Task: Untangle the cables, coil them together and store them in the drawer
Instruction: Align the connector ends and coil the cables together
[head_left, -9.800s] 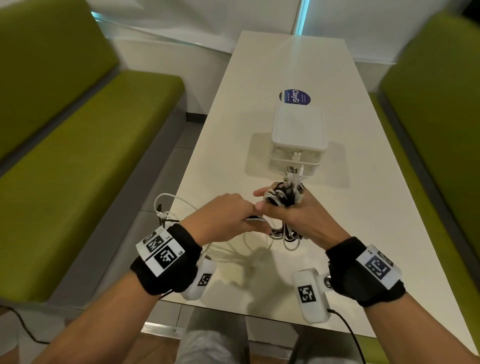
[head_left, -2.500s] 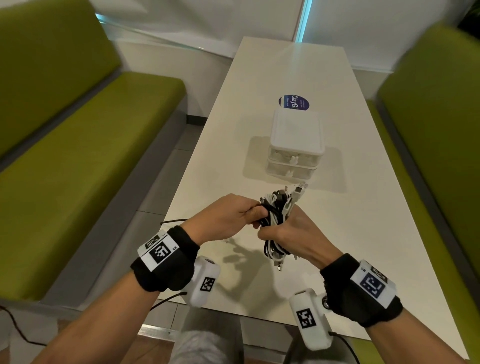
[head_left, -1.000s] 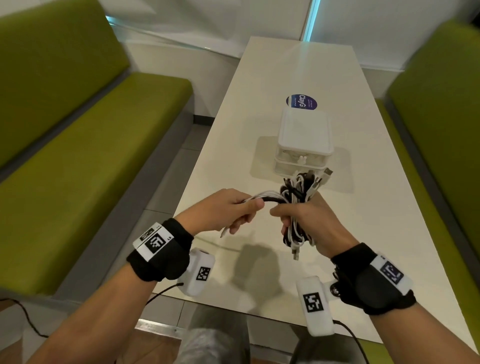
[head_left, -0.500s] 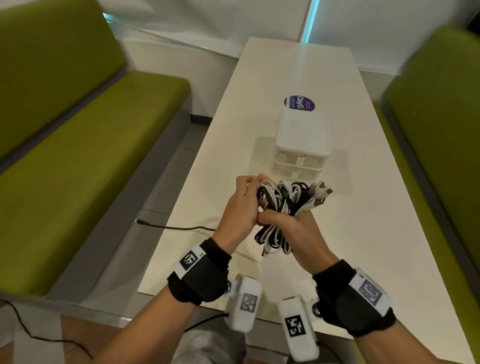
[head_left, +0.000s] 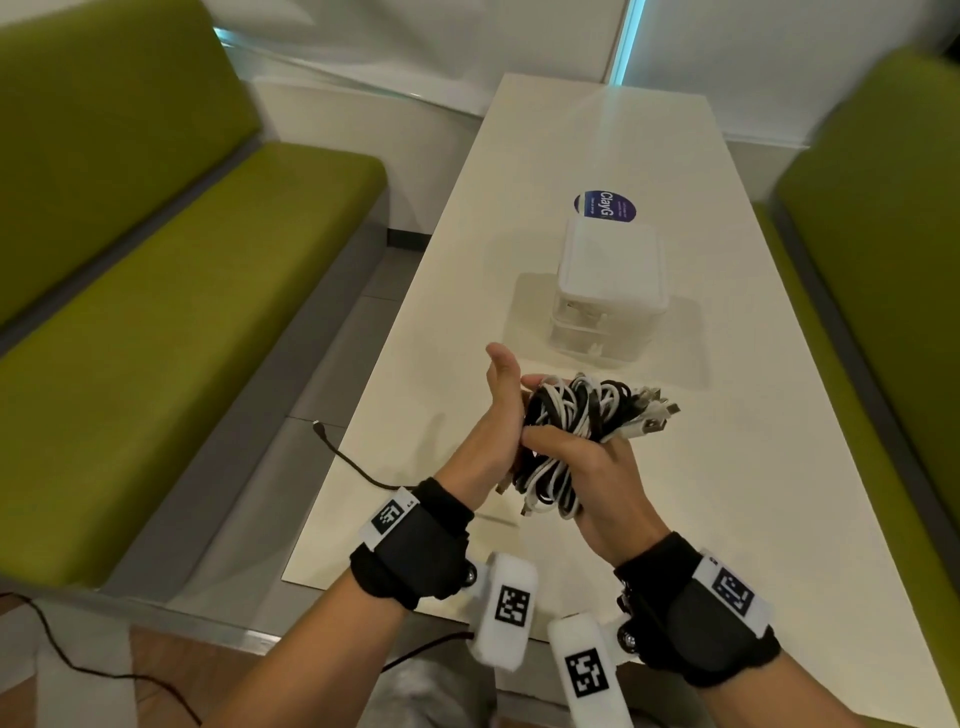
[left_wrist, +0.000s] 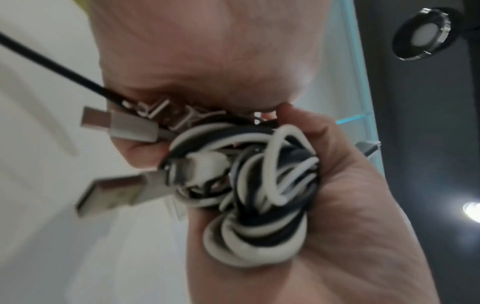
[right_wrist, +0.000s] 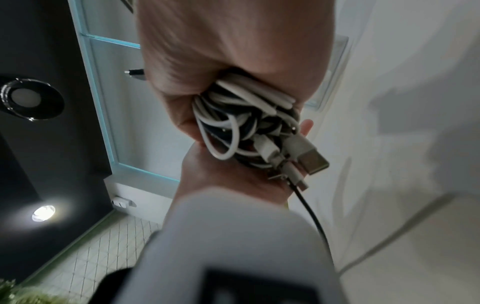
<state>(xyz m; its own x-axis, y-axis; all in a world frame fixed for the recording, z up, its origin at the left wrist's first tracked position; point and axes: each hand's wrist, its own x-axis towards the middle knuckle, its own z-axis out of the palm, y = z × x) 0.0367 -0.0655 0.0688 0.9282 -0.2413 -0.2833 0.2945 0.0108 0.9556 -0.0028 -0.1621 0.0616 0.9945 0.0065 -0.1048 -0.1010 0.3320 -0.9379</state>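
Note:
A coiled bundle of black and white cables (head_left: 587, 410) is held above the near part of the white table (head_left: 737, 467). My right hand (head_left: 571, 460) grips it round the middle, with plugs sticking out to the right. My left hand (head_left: 501, 384) lies flat against the bundle's left side with its fingers straight up. In the left wrist view the bundle (left_wrist: 259, 195) sits in the right fist with USB plugs (left_wrist: 114, 191) poking out. A thin black cable tail (head_left: 363, 475) trails from the hands over the table's left edge. The white drawer unit (head_left: 610, 270) stands just beyond, both drawers pushed in.
A round blue sticker (head_left: 605, 205) lies on the table behind the drawer unit. Green benches (head_left: 156, 312) flank the table on both sides, the right bench (head_left: 883, 234) close to the table edge. A wall closes off the far end.
My left hand let go of the cable end it was pulling sideways and came up flat against the bundle. Both hands lifted the bundle a little toward the drawer unit.

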